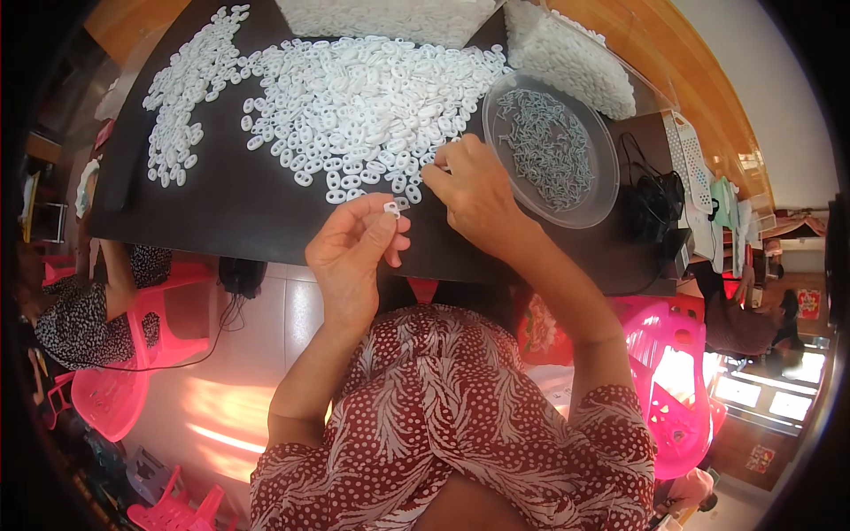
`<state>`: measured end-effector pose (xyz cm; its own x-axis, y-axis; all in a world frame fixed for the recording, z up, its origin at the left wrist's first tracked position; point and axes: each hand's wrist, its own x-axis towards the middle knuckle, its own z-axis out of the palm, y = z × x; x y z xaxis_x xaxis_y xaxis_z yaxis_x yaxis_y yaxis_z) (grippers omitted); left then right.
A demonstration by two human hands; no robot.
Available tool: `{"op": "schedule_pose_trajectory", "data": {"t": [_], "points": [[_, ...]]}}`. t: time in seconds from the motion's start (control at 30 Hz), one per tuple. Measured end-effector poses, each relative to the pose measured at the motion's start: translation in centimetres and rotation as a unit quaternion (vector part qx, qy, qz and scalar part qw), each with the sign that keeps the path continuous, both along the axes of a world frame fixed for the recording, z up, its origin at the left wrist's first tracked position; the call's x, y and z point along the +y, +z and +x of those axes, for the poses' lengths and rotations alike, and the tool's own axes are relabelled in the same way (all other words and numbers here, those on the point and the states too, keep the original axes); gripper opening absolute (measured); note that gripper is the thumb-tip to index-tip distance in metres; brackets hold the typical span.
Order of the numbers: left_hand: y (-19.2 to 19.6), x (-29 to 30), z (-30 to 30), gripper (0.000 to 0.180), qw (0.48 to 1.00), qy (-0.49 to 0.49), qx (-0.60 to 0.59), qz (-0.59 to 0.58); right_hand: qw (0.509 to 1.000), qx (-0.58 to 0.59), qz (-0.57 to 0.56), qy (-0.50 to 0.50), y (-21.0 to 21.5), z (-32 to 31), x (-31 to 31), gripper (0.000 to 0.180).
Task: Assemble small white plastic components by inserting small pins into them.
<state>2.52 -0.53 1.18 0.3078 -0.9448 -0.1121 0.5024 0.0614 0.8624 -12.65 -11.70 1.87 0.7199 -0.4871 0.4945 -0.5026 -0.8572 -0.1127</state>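
My left hand (pixel 347 250) is raised at the near edge of the dark table (pixel 239 208), pinching a small white oval plastic piece with holes (pixel 391 209) between thumb and finger. My right hand (pixel 478 193) is just right of it, fingers curled in at the near right side of a big pile of similar white pieces (pixel 363 97). Whatever its fingertips hold, if anything, is hidden. Close to the right hand's far side stands a round clear plastic bowl (pixel 606 188) with many small grey metal screws (pixel 549 146) in it.
A smaller spread of white pieces (pixel 181 97) lies at the far left. Two clear containers full of white pieces, one at the back (pixel 390 19) and one at back right (pixel 575 62), border the pile. Black cables (pixel 655 181) lie right. Pink chairs and another person (pixel 88 305) are beside the table.
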Motion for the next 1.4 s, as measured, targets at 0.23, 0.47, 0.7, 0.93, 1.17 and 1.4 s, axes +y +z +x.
{"op": "schedule_pose_trajectory", "data": {"t": [0.23, 0.47, 0.7, 0.93, 1.17, 1.4], "points": [[0.3, -0.1, 0.0, 0.025, 1.000, -0.018, 0.006, 0.001, 0.908, -0.218, 0.357, -0.003, 1.2, -0.7, 1.7, 0.017], [1.0, -0.1, -0.7, 0.022, 0.999, -0.031, 0.015, 0.022, 0.736, -0.327, 0.592, 0.016, 1.9, -0.9, 2.8, 0.018], [0.9, 0.2, -0.8, 0.022, 1.000, -0.027, 0.005, 0.012, 0.674, -0.350, 0.650, -0.025, 1.6, -0.6, 3.2, 0.018], [0.7, -0.5, -0.5, 0.020, 0.999, 0.025, -0.026, -0.039, 0.770, -0.286, 0.569, 0.022, 1.2, -0.4, 3.8, 0.017], [0.3, -0.5, -0.3, 0.020, 0.999, 0.012, -0.022, -0.035, 0.733, -0.324, 0.598, -0.020, 1.0, -0.1, 3.9, 0.014], [0.5, -0.2, -0.6, 0.020, 1.000, -0.007, 0.016, -0.009, 0.706, -0.355, 0.606, -0.091, 1.3, 1.1, 5.0, 0.014]]}}
